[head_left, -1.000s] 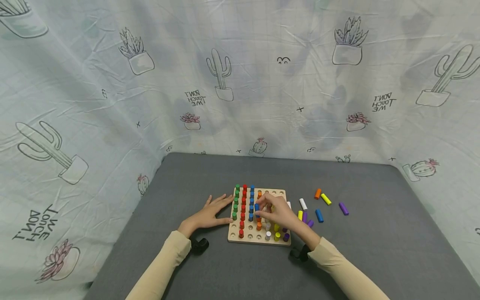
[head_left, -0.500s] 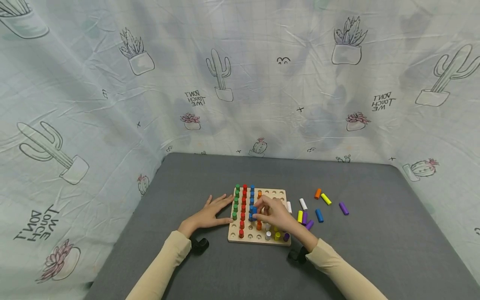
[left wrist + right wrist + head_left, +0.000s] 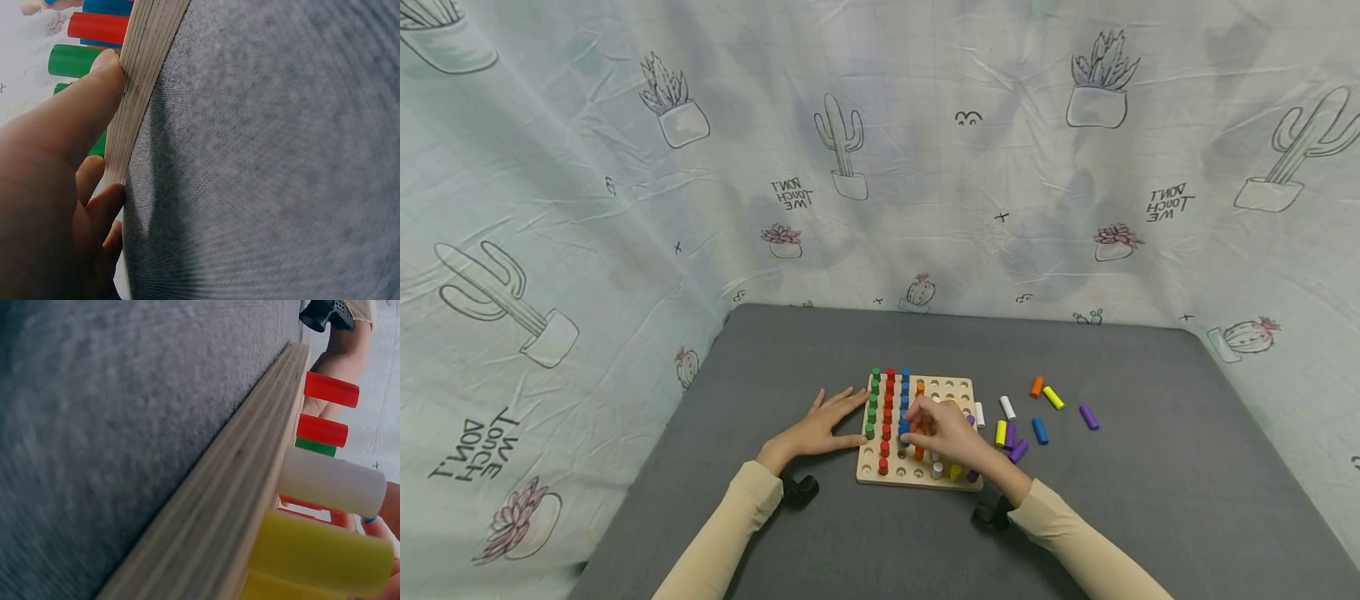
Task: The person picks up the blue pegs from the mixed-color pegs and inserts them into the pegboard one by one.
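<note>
A wooden pegboard [image 3: 917, 482] lies on the table, its pegs standing in columns. Green pegs [image 3: 870, 431], red pegs [image 3: 883, 467] and blue pegs fill much of the left side. My left hand [image 3: 822, 430] rests against the board's left edge with fingers spread. In the left wrist view its thumb [image 3: 103, 84] touches the edge beside a green peg [image 3: 70, 60]. Over the blue column, my right hand [image 3: 953, 435] pinches a blue peg [image 3: 904, 430] between thumb and index finger. The right wrist view mostly hides those fingertips behind a white peg [image 3: 334, 481] and a yellow peg [image 3: 319, 553].
Right of the board lie several loose pegs: a blue peg [image 3: 1040, 431], an orange peg [image 3: 1037, 386], a white peg [image 3: 1007, 407], and yellow and purple ones. A printed curtain [image 3: 917, 167] hangs behind the grey table [image 3: 805, 350].
My right hand has shifted slightly left and toward me, bringing the pinched blue peg from beside the orange column over the blue column. My left hand has stayed in place.
</note>
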Demonstrator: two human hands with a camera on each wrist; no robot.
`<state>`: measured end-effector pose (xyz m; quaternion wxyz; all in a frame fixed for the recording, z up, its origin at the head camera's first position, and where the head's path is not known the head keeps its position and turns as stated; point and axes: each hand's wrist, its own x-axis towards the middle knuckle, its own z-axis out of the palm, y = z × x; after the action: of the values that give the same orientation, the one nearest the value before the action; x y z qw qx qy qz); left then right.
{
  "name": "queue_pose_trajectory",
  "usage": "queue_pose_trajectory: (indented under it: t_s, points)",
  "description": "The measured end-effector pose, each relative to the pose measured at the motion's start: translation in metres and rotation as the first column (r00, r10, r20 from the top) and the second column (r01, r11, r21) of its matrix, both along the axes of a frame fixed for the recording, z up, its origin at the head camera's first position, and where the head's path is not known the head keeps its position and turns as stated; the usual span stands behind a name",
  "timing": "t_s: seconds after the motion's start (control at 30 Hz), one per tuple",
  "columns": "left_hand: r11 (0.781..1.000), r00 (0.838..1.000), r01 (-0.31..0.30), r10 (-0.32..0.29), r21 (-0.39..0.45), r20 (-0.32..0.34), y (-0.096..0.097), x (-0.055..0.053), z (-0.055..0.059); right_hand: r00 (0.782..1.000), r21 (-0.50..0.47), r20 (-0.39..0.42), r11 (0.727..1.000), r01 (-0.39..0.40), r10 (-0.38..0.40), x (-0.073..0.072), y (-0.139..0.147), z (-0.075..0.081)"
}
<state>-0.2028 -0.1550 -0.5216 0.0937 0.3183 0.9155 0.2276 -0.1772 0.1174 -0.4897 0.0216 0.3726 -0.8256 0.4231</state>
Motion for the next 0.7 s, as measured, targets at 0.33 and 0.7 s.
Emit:
queue_pose_trajectory:
  t_s: [0.33,0.7]
  points:
    - [1.000,1.000,-0.005,0.005,-0.009,0.008,0.0002,-0.0008,-0.0011,0.994,0.099,-0.103,0.994,0.053,-0.043,0.0039,-0.0036,-0.0013]
    - [1.000,1.000,-0.019,0.019,-0.006,0.014,-0.0008,0.0001,-0.0009,0.991,0.229,-0.092,0.967,0.112,-0.093,0.0087,-0.0055,0.0004]
